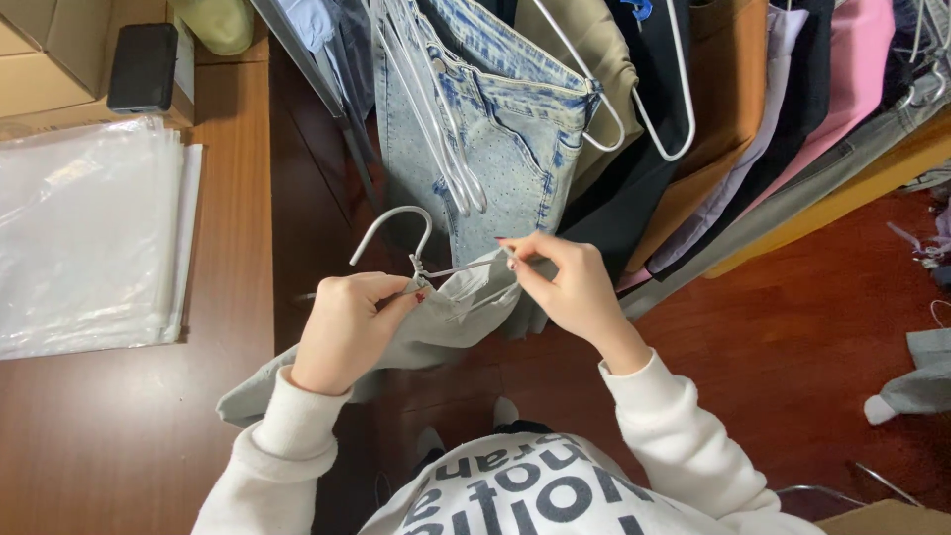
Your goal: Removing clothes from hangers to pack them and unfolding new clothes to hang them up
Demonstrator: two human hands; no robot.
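- Over at my left, clear plastic bags point(89, 238) lie on the wooden table point(233, 248), out of my way
- my left hand point(347, 327) pinches the grey garment point(436, 322) at the wire hanger point(401, 238) neck; I should keep that steady
- my right hand point(570, 287) pinches fabric onto the hanger arm
- hung jeans point(495, 129) crowd close behind

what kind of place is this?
Probably a clothing packing or stock room: a crowded rail of hung garments, a stack of clear plastic bags, and a grey garment on a wire hanger in both hands.
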